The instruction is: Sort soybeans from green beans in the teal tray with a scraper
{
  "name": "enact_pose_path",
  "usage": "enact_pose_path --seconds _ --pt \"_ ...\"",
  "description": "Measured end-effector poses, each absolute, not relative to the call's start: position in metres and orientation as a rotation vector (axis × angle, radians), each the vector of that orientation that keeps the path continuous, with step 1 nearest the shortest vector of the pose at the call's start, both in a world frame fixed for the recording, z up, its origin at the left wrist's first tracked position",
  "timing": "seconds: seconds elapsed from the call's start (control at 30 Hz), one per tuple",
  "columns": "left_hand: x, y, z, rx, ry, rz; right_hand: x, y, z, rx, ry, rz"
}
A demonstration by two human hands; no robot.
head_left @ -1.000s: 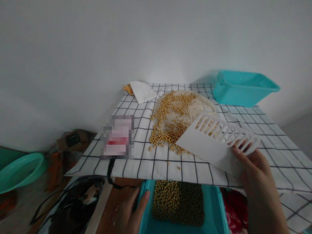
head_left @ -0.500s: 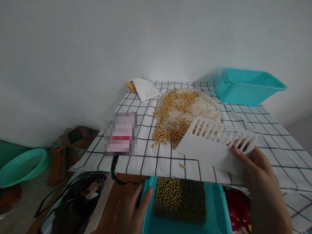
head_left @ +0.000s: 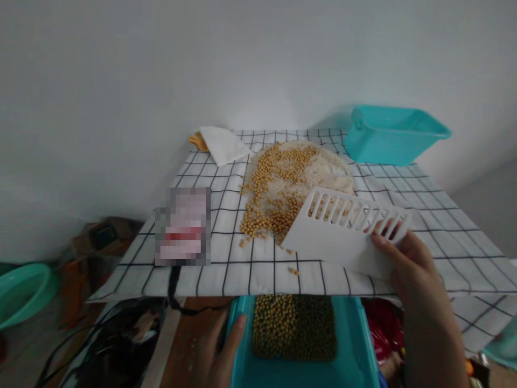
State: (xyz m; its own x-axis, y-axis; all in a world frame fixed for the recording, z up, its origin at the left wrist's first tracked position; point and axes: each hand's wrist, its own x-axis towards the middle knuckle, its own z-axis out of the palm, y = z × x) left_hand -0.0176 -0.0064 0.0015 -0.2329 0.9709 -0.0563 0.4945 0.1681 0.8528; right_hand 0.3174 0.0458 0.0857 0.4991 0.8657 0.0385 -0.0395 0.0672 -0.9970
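Note:
My right hand (head_left: 404, 250) grips a white slotted plastic scraper (head_left: 343, 237) by its right end, tilted just above the tablecloth. Its left corner is close to the near edge of a pile of yellow soybeans (head_left: 266, 215) mixed with pale rice grains (head_left: 329, 167). My left hand (head_left: 220, 345) is closed on the left rim of a turquoise bin (head_left: 351, 372) below the table's front edge. Inside that bin lie yellow beans (head_left: 274, 326) on the left and dark green beans (head_left: 315, 328) on the right. A few loose soybeans (head_left: 294, 271) lie near the table edge.
A second turquoise bin (head_left: 391, 140) stands at the back right of the checked tablecloth (head_left: 226, 275). At the back left is a white cloth (head_left: 224, 145). A blurred-out flat object (head_left: 183, 226) with a black strap lies front left. A green basin (head_left: 28, 293) is on the floor.
The view has shifted slightly, so the table and its things sit further left. The scraper stays in my right hand and my left hand stays on the bin rim.

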Motion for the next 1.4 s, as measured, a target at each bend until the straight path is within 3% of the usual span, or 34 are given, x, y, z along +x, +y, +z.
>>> enact_pose_path --seconds 0.4,0.97,1.1,1.4 --pt "-0.025 0.006 0.002 1.223 1.768 0.805 0.314 0.047 0.089 -1.314 -0.826 0.73" --pt "-0.014 0.004 -0.006 1.189 1.794 0.901 0.315 0.047 0.09 -1.353 -0.857 0.692" --pt "-0.014 0.005 0.002 1.073 1.756 0.798 0.317 0.047 0.087 -1.37 -0.877 0.681" --pt "0.005 0.004 0.021 1.069 1.735 0.925 0.317 0.044 0.086 -1.358 -0.853 0.716"
